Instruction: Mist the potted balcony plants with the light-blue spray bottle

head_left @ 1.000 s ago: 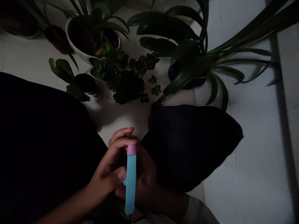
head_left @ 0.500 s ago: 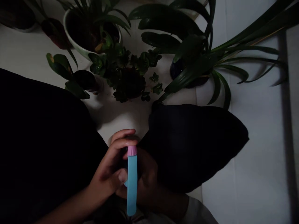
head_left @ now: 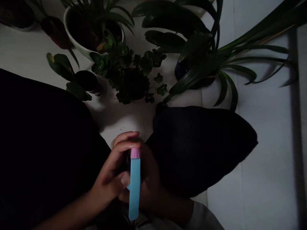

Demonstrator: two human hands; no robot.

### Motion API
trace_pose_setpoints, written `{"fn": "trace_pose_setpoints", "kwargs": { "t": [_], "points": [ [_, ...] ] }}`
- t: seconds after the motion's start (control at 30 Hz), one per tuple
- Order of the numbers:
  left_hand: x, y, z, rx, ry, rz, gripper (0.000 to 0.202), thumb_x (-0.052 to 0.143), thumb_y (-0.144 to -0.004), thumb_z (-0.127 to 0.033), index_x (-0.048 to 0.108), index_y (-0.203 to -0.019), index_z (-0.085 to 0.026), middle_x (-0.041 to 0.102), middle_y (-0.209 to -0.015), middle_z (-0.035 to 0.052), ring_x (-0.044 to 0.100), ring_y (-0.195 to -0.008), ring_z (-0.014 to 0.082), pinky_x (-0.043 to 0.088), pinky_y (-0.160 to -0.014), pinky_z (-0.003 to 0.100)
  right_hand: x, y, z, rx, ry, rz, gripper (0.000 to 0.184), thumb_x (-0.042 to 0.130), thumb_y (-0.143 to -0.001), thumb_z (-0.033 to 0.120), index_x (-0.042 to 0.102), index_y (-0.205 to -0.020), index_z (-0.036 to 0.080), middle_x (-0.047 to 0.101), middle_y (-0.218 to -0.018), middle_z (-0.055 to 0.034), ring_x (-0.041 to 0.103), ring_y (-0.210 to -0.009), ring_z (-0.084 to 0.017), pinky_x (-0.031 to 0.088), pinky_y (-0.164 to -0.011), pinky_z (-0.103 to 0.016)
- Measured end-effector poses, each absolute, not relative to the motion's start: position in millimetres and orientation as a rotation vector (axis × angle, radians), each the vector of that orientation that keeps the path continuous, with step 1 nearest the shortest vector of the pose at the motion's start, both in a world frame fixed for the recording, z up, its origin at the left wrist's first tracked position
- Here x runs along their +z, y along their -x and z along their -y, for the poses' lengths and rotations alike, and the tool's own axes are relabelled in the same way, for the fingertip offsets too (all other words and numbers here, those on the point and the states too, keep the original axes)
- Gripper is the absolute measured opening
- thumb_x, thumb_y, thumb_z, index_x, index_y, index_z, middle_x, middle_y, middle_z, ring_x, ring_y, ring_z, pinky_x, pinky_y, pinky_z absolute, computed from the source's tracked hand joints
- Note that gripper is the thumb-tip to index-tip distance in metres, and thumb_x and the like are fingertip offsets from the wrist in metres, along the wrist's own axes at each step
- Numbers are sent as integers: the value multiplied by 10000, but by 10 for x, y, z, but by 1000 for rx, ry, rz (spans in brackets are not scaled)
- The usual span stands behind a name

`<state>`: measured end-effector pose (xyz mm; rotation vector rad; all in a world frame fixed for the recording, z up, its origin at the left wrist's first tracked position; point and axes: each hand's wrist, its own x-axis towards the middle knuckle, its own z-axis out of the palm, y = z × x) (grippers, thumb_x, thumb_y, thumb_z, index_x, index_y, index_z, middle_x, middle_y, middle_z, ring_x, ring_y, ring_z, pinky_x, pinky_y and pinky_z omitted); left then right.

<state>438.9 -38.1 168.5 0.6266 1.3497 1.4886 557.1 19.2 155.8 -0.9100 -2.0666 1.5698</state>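
A slim blue tool (head_left: 134, 188) with a pink cap at its far end stands upright between both my hands, low in the middle of the view. My left hand (head_left: 110, 174) is curled round its left side, thumb pressed on the blue shaft and fingers arched over the pink cap. My right hand (head_left: 151, 182) grips it from behind and to the right, mostly in shadow. My dark-clad knees (head_left: 199, 150) flank the hands.
Several potted plants stand on the white floor ahead: a white pot (head_left: 82, 51) with long leaves at top left, a small dark bushy plant (head_left: 133, 78) in the middle, a long-leaved plant in a dark pot (head_left: 182, 72) to the right. A dark strip runs along the far right.
The view has shifted slightly; the hands and the blue tool stay together in almost the same place and grip.
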Motion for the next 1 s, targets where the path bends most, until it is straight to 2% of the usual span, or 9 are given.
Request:
{"fn": "trace_pose_setpoints", "kwargs": {
  "t": [0.13, 0.23, 0.37, 0.47, 0.63, 0.77, 0.83, 0.9, 1.0],
  "points": [
    [1662, -4427, 404, 1484, -565, -1317, 358, 627, -935, -513, 643, -1281, -427, 513, -1438, -19, 427, -1369, 264, 427, -1110, 348, 1580, -5580, -219, 1486, 875, 2005, 521, 739, -769, 310, 534, -1248, 290, 695, -1097, -54, 701, -960, -239, 612, -844, -383],
    [1649, -4462, 415, 1487, -491, -1260, 356, 595, -965, -453, 610, -1321, -442, 582, -1354, -32, 519, -1270, 214, 465, -1047, 293, 1586, -5596, -240, 1463, 893, 2015, 494, 757, -738, 300, 578, -1197, 279, 709, -1077, -54, 705, -914, -239, 613, -806, -378],
    [1654, -4479, 392, 1468, -437, -1310, 388, 571, -976, -510, 598, -1350, -412, 637, -1296, -4, 599, -1183, 225, 516, -974, 315, 1576, -5588, -264, 1505, 963, 1946, 452, 775, -682, 298, 600, -1098, 273, 701, -1033, -43, 692, -862, -232, 602, -755, -368],
    [1650, -4472, 373, 1426, -438, -1370, 421, 552, -978, -539, 596, -1363, -375, 628, -1347, 17, 576, -1248, 254, 498, -1021, 351, 1576, -5550, -296, 1574, 977, 1917, 476, 780, -665, 262, 584, -1099, 272, 686, -1041, -33, 683, -882, -221, 591, -780, -360],
    [1635, -4483, 350, 1359, -408, -1426, 425, 534, -977, -562, 590, -1365, -401, 571, -1457, -16, 497, -1367, 256, 427, -1111, 359, 1604, -5520, -360, 1575, 980, 1965, 525, 752, -643, 198, 552, -1124, 263, 653, -1018, -17, 658, -855, -194, 575, -757, -331],
    [1617, -4502, 306, 1222, -234, -1380, 497, 509, -971, -598, 580, -1405, -366, 544, -1516, -2, 514, -1369, 281, 451, -1098, 384, 1586, -5544, -349, 1487, 1033, 1991, 402, 727, -622, 170, 559, -980, 247, 638, -888, 8, 637, -778, -181, 571, -747, -338],
    [1596, -4512, 282, 1193, -149, -1396, 509, 499, -968, -612, 624, -1363, -317, 589, -1469, 16, 530, -1356, 287, 436, -1121, 393, 1568, -5547, -339, 1465, 1061, 1960, 346, 703, -626, 166, 552, -926, 245, 624, -835, 17, 633, -764, -181, 574, -753, -343],
    [1571, -4524, 265, 1173, -53, -1402, 525, 497, -965, -619, 665, -1310, -261, 660, -1369, 45, 559, -1327, 294, 431, -1136, 404, 1555, -5542, -339, 1474, 1071, 1951, 348, 699, -640, 178, 564, -953, 245, 639, -871, -1, 642, -802, -196, 582, -783, -364],
    [1543, -4546, 257, 1136, 96, -1382, 564, 529, -940, -639, 699, -1262, -209, 740, -1203, 74, 599, -1282, 313, 469, -1107, 419, 1541, -5533, -346, 1561, 1103, 1916, 523, 708, -668, 201, 571, -1170, 256, 669, -1053, -51, 665, -924, -230, 596, -848, -398]
  ]
}}
